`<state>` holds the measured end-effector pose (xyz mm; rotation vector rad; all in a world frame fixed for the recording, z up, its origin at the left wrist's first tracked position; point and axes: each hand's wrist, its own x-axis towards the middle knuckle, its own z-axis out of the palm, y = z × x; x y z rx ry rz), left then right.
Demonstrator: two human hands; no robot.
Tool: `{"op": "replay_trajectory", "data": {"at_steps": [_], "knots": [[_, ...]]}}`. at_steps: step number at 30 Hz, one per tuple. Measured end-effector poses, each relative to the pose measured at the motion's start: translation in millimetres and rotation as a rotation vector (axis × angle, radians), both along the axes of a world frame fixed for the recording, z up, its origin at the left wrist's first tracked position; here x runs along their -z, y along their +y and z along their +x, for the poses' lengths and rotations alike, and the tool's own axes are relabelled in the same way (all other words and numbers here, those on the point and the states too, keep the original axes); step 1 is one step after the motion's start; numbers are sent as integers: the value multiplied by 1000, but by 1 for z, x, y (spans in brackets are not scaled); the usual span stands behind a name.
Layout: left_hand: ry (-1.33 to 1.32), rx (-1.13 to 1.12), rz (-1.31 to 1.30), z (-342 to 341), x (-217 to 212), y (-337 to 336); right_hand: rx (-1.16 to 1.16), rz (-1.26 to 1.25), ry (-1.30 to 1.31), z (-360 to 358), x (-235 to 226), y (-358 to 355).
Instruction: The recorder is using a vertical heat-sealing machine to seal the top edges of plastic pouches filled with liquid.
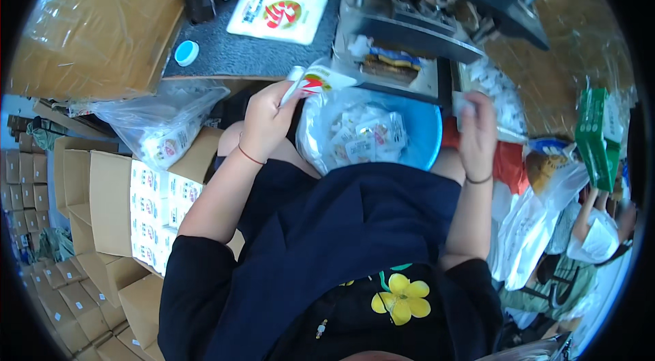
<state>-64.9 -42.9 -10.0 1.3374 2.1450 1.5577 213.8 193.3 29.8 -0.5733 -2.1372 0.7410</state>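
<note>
My left hand grips a small white pouch with red and green print, holding it above the near edge of the dark worktop. Off to the right, my right hand is raised beside a tray of small white pieces, its fingers bent around something whitish and blurred that I cannot make out. Between my knees stands a blue basin lined with clear plastic, with several small printed packets in it. A larger white pouch with a similar red and green print lies flat on the worktop.
A dark metal machine stands straight ahead. On the worktop sits a blue round lid. To my left are a filled plastic bag and an open carton of white boxes. Another person works at the far right, holding a green box.
</note>
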Motion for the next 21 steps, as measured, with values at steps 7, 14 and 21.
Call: {"op": "replay_trajectory", "data": {"at_steps": [7,14,21], "knots": [[-504,310,3,67,-24,38,-268,-246,139,-24,-48,-34],[-516,494,-227,86,-29,48,-236,-95,-77,-21,-61,-31],[-1035,769,-322,101,-16,58,-406,29,-382,-12,-64,-6]]}}
